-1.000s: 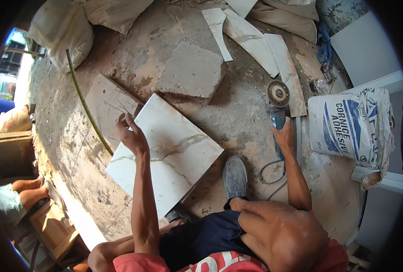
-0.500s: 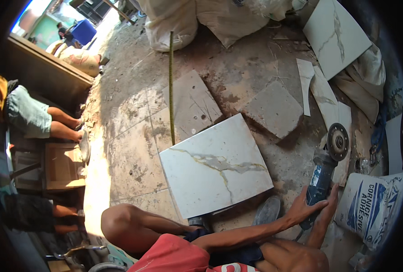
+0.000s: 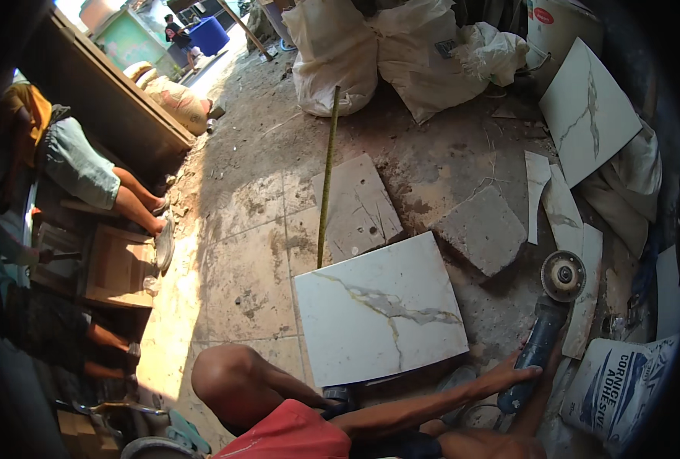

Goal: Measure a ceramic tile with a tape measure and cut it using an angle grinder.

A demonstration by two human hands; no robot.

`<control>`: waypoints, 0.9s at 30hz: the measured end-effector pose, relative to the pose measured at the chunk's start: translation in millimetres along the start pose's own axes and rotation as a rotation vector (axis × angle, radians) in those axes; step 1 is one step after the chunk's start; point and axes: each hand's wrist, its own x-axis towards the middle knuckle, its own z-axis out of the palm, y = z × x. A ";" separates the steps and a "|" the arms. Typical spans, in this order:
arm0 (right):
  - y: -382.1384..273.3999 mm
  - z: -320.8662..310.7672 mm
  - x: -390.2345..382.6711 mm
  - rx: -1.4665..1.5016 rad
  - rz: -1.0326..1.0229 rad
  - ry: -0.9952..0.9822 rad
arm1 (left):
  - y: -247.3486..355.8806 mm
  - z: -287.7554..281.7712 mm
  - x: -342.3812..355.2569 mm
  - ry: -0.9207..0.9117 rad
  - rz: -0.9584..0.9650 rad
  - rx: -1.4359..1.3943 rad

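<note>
An angle grinder (image 3: 539, 335) with a dark blue body and a round cutting disc (image 3: 564, 276) points away from me on my right. My left hand (image 3: 514, 373) is closed around its body from the left side. My right hand (image 3: 558, 353) grips it from the far right side, mostly hidden behind the tool. A white marble-patterned tile (image 3: 382, 329) with grey and gold veins lies in front of my legs, left of the grinder and apart from it. Narrow cut tile strips (image 3: 565, 210) lie beyond the disc.
A metal strip (image 3: 328, 176) stretches away beyond the tile. Two concrete slabs (image 3: 359, 203) lie behind it. White sacks (image 3: 332, 57) stand at the back; another tile (image 3: 592, 115) leans at right. An adhesive bag (image 3: 611, 390) sits right. People (image 3: 84, 164) are at left beside wooden panels (image 3: 122, 268).
My view has tilted upward and leftward, so the scene sits lower and further right. Both hands stay on the grinder, and its disc faces me more squarely.
</note>
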 end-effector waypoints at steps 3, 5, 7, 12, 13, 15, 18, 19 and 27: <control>-10.2 44.1 -3.8 -0.143 0.091 0.127 | 13.8 -20.9 2.0 -0.096 -0.120 -0.056; -9.6 57.2 -2.7 -0.114 0.126 0.040 | 21.7 -29.5 0.5 -0.155 -0.194 -0.057; -10.2 42.9 -2.2 -0.079 0.113 0.032 | 9.9 -16.5 0.8 -0.107 -0.147 -0.155; -14.2 24.3 -8.4 0.027 0.114 0.038 | -11.6 -3.9 6.6 -0.131 -0.064 -0.058; -11.5 30.2 -8.9 -0.010 0.119 0.065 | -9.2 -8.1 4.0 -0.065 0.013 0.039; -11.1 31.2 -11.4 -0.013 0.140 -0.006 | -4.2 -13.7 -2.1 0.002 0.084 0.140; -16.5 33.2 -47.3 -0.281 -0.111 0.208 | 11.4 -6.9 -9.0 0.065 -0.073 0.173; -19.5 45.9 -66.4 -0.383 -0.101 0.115 | 15.6 -13.0 -10.7 0.143 -0.039 0.211; -7.9 59.6 -71.8 -0.844 0.003 -0.188 | 16.6 -32.6 -5.3 0.227 0.110 0.152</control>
